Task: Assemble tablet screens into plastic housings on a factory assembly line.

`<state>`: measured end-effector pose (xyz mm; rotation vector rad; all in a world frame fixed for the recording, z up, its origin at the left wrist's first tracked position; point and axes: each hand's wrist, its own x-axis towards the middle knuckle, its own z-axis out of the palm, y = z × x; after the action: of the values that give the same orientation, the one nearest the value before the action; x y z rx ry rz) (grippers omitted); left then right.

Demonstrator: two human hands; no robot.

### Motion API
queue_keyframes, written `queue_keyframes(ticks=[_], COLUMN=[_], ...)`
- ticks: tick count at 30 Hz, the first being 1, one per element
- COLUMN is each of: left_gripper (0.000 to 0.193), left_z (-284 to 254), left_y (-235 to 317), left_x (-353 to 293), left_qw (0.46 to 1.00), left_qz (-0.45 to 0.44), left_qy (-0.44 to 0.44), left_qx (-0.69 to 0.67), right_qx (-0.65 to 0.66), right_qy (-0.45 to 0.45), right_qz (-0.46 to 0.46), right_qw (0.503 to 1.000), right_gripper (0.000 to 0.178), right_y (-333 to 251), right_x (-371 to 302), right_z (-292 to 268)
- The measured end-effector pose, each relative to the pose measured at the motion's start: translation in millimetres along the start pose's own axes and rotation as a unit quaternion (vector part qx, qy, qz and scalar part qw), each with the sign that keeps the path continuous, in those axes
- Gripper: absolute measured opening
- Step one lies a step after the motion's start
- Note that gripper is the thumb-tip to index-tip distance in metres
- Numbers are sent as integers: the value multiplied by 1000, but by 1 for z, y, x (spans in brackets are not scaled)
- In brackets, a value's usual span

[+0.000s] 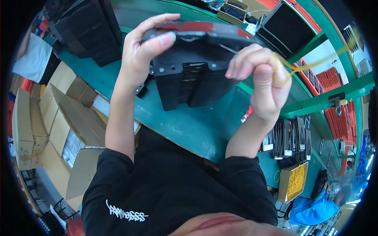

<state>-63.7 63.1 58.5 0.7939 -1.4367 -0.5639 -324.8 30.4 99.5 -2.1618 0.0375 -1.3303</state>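
A tall stack of flat black parts stands on the green bench in front of me, its top piece edged with a red strip. My left hand is closed on the left end of that top piece, with the thumb along its near side. At the right end, my right hand has its fingers curled, and a yellow rubber band trails from them, blurred. A thin pale pointed piece shows beside the right fingertips; what it belongs to cannot be made out.
Black stacked parts stand at the far left of the bench. Open cardboard boxes crowd the left. On the right are bundled black parts, a box of yellow rubber bands and a green frame. Other people are nearby.
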Motion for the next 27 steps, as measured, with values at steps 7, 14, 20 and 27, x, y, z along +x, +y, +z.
queue_keyframes(ticks=[7,14,20,27], left_gripper=[39,43,70,72], left_z=[-37,-68,-84,-100], left_y=[-47,-102,-107,-126], left_x=[-10,-84,-140,-159], left_qw=[959,909,861,868], left_qz=[-167,-107,-82,-92], left_qy=[224,184,72,28], left_qx=[-53,357,498,487], right_qx=[-31,-57,-46,-266], right_qy=[48,115,239,207], right_qz=[31,42,166,231], right_qw=[998,991,956,912], right_gripper=[41,38,32,43], right_y=[1,14,5,36], right_x=[-4,-10,-9,-21], right_z=[-12,-40,-52,-78])
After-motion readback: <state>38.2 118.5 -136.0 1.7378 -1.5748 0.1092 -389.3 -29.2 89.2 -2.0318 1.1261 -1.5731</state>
